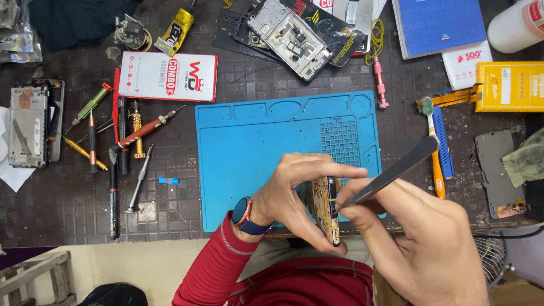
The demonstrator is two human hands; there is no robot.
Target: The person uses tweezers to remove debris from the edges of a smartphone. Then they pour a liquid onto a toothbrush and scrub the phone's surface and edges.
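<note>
My left hand (297, 195) grips a mobile phone (327, 211) on edge, tilted, above the near edge of a blue work mat (255, 141). A yellowish strand runs across the phone's side. My right hand (419, 238) pinches dark metal tweezers (391, 173), whose tips touch the phone's edge next to my left fingers. A watch with a blue strap sits on my left wrist, above a red sleeve.
Several screwdrivers (122, 141) lie left of the mat, with a white and red box (168, 76) and a glue tube (174, 31) behind them. Opened phone frames (289, 37) sit at the back, another (28, 126) far left. A toothbrush (434, 148) and yellow box (510, 86) lie right.
</note>
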